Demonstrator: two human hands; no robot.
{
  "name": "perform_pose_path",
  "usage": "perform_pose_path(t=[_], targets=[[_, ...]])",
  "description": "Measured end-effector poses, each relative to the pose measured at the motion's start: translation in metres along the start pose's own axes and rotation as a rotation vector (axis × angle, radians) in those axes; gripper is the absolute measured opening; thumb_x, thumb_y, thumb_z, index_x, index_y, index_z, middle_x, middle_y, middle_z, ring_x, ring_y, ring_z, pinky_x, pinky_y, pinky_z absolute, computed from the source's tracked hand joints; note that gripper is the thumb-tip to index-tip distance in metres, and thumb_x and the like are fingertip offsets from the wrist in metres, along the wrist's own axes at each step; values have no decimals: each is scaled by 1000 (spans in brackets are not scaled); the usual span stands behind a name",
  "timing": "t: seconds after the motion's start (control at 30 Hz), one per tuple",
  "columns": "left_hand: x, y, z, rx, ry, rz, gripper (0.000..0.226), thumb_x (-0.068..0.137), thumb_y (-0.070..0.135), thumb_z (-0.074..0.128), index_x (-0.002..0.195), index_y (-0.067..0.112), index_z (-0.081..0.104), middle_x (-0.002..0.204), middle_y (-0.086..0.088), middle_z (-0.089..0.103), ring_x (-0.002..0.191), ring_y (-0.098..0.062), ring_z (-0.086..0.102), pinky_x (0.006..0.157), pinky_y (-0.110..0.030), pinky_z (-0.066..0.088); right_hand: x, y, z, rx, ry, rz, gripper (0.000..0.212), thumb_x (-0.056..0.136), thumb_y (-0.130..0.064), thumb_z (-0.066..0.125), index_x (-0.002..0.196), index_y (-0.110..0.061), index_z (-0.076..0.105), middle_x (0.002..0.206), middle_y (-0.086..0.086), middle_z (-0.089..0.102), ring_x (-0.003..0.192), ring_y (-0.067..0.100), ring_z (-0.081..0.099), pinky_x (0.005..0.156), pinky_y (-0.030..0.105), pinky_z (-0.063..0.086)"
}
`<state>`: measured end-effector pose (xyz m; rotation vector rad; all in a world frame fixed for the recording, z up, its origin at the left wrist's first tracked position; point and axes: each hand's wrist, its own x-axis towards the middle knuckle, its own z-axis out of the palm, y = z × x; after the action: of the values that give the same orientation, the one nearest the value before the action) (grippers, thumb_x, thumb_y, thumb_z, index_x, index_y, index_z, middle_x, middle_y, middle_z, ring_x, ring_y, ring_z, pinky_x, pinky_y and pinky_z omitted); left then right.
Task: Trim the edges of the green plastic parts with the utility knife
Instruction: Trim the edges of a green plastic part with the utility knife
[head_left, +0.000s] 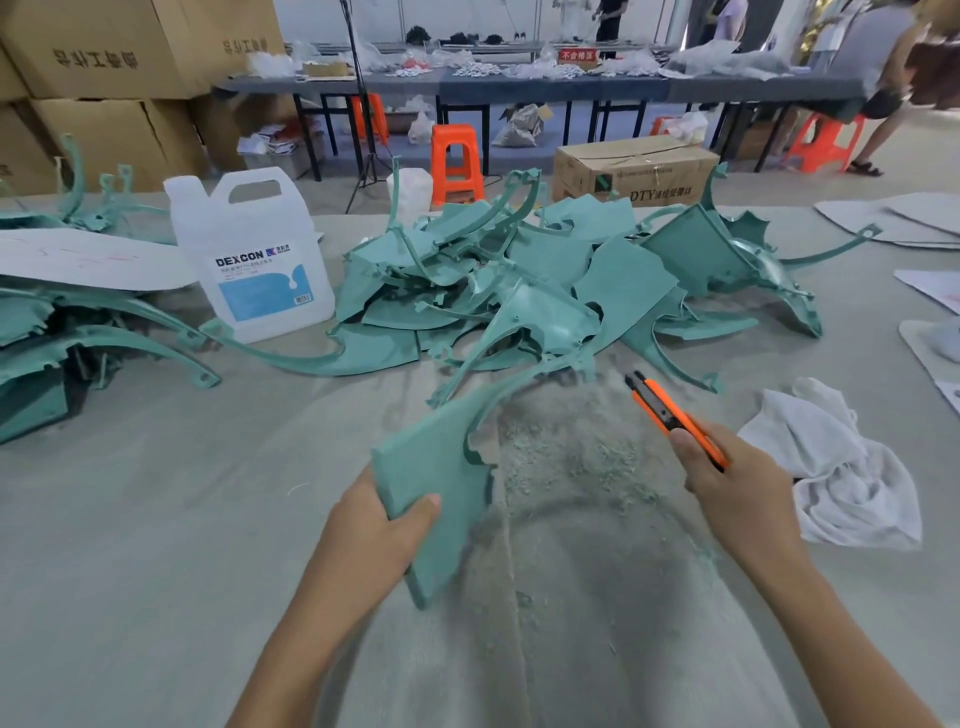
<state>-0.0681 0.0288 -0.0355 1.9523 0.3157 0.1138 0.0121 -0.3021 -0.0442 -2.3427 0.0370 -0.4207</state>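
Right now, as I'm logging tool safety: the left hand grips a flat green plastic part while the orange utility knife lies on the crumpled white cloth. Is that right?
Not quite. The orange utility knife does not lie on the crumpled white cloth; the right hand grips it, as the head view shows. The left hand does grip the flat green plastic part.

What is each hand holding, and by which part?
The left hand grips a green plastic part by its broad flat end; the right hand grips the utility knife by its handle.
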Motion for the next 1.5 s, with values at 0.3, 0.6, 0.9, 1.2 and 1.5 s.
perform_pose_path(t=[0.3,0.6,0.9,1.2,1.5], targets=[[2,-27,15,557,85,90,88,75,68,67,149,35,31,159,1,22,146,-20,21,117,-40,23,-30,-40,-16,190,-42,-129,30,87,-56,55,117,-52,61,69,-15,66,57,7,60,51,13,44],[5,-20,65,854,1,127,124,51,102,26,153,31,20,156,9,19,146,-12,9,117,-48,3,-43,-43,22,-166,-329,-346,16,97,-44,59,105,-34,67,66,-8,64,61,14,61,58,34,48],[7,-25,63,862,-28,154,125,55,102,23,156,28,20,157,5,17,146,-16,9,119,-53,5,-38,-40,20,-165,-396,-395,20,97,-47,56,108,-34,67,60,-7,59,55,13,56,55,34,48],[4,-23,65,873,-31,159,119,59,98,27,156,29,17,157,4,15,146,-16,7,120,-53,6,29,-51,-20,-384,-17,-363,29,98,-36,59,121,-23,69,52,-3,44,46,28,52,46,30,37],[3,-21,66,851,-52,125,123,57,99,24,158,30,14,161,4,13,148,-16,5,120,-53,3,-24,-60,-12,-270,-194,-595,32,93,-43,61,117,-26,72,63,-3,64,49,24,60,46,37,51]])
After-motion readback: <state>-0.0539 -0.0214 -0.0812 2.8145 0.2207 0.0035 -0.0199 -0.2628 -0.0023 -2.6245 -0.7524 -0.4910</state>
